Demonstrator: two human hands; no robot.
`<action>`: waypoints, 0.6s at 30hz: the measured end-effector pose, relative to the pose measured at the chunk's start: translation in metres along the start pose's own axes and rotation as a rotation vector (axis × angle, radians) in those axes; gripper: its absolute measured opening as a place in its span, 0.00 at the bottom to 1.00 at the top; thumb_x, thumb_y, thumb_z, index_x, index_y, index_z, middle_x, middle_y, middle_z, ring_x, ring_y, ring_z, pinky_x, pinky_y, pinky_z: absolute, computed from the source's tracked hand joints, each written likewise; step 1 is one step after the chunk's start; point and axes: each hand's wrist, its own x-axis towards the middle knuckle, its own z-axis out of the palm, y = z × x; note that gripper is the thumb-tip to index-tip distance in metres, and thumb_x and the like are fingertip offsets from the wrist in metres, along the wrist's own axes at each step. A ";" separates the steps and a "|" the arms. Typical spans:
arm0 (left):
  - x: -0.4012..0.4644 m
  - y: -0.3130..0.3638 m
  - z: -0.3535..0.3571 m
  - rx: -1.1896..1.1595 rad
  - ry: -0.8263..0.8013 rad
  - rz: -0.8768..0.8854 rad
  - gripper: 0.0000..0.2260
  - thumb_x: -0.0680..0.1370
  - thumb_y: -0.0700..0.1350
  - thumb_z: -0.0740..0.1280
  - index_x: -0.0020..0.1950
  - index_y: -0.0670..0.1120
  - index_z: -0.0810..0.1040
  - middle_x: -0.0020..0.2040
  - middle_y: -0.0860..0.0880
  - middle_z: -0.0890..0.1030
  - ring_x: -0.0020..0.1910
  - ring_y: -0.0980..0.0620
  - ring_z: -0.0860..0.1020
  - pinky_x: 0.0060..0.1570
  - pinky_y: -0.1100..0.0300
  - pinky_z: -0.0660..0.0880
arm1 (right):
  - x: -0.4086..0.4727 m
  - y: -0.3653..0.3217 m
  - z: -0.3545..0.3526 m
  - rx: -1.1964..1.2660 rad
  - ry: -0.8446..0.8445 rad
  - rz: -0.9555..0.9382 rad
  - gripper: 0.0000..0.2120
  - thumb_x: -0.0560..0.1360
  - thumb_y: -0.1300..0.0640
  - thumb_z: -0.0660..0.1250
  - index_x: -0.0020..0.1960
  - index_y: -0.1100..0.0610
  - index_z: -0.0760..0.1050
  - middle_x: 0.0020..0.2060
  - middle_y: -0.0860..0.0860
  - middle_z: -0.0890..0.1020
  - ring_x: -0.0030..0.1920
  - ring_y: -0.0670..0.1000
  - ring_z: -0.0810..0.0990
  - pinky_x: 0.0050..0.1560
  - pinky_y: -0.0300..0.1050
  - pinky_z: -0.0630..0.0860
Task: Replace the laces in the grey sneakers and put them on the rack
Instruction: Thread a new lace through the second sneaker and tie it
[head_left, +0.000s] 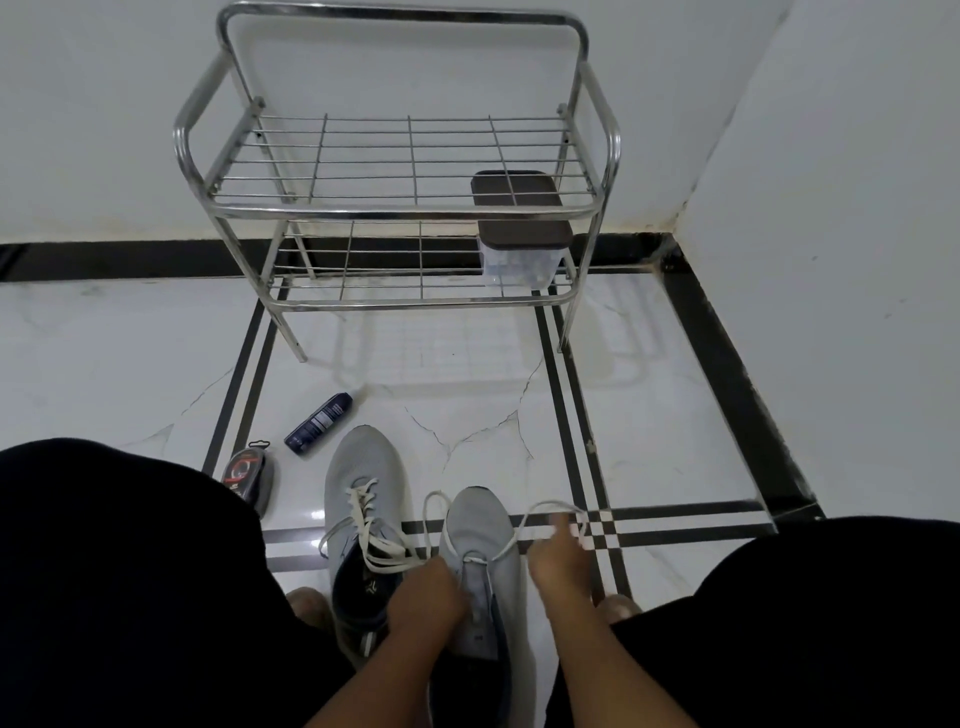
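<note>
Two grey sneakers stand on the white floor between my knees. The left sneaker (363, 467) has a white lace threaded loosely through several eyelets, its ends trailing. The right sneaker (480, 525) carries a white lace (519, 530) through its lowest eyelets only, looping out to both sides. My left hand (428, 592) curls over the right sneaker's tongue area and grips it. My right hand (558, 561), blurred, pinches the right strand of that lace and holds it out to the right. The steel two-tier rack (410, 208) stands against the wall ahead.
A clear box with a brown lid (524, 244) sits on the rack's lower tier at the right. A dark blue spray can (318, 424) lies on the floor left of the sneakers, beside a shoe polish sponge (249, 480). My dark-clothed knees flank the scene.
</note>
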 end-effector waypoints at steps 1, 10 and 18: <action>0.001 0.000 0.000 -0.025 0.005 0.003 0.19 0.76 0.59 0.59 0.61 0.48 0.72 0.59 0.47 0.79 0.58 0.46 0.77 0.56 0.53 0.75 | -0.004 0.005 0.010 -0.176 -0.143 -0.131 0.18 0.78 0.58 0.57 0.66 0.48 0.68 0.57 0.56 0.77 0.54 0.58 0.78 0.50 0.49 0.76; 0.009 0.000 0.001 -0.002 0.018 -0.009 0.15 0.79 0.51 0.58 0.62 0.45 0.69 0.60 0.44 0.78 0.59 0.44 0.77 0.55 0.53 0.73 | -0.003 0.005 0.022 -0.420 -0.146 -0.234 0.11 0.79 0.57 0.56 0.59 0.53 0.72 0.57 0.53 0.78 0.56 0.56 0.78 0.49 0.46 0.72; 0.012 -0.002 0.002 0.016 -0.005 0.000 0.14 0.79 0.47 0.57 0.62 0.43 0.69 0.62 0.42 0.76 0.62 0.43 0.75 0.57 0.54 0.71 | 0.008 0.009 0.023 -0.244 -0.184 -0.031 0.10 0.78 0.57 0.57 0.56 0.55 0.73 0.54 0.54 0.78 0.46 0.53 0.74 0.44 0.44 0.71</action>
